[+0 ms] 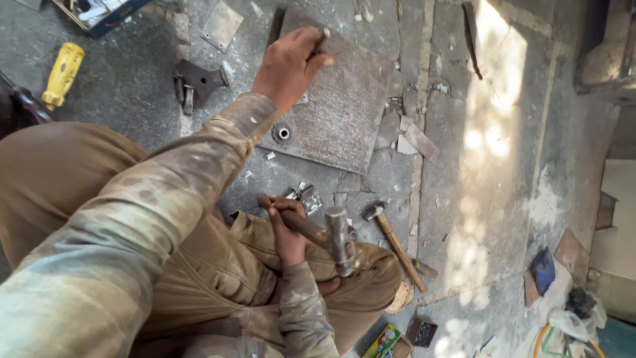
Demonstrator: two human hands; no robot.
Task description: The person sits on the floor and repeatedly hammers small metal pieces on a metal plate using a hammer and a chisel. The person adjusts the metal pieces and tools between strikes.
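My left hand (pixel 290 63) reaches out over a square grey metal plate (pixel 344 113) lying on the concrete floor. Its fingers pinch a small dark metal tool (pixel 322 41), which is mostly hidden. A round hole (pixel 283 133) sits near the plate's near corner. My right hand (pixel 286 229) is held low over my lap, gripping the wooden handle of a hammer (pixel 336 240) whose steel head points away from me. The two hands are well apart.
A second hammer (pixel 397 246) lies on the floor to the right of my knee. A dark metal bracket (pixel 195 83), a small flat plate (pixel 222 25) and a yellow-handled tool (pixel 63 73) lie at the left. Metal scraps (pixel 416 139), a small carton (pixel 386 341) and a blue object (pixel 543 268) lie about.
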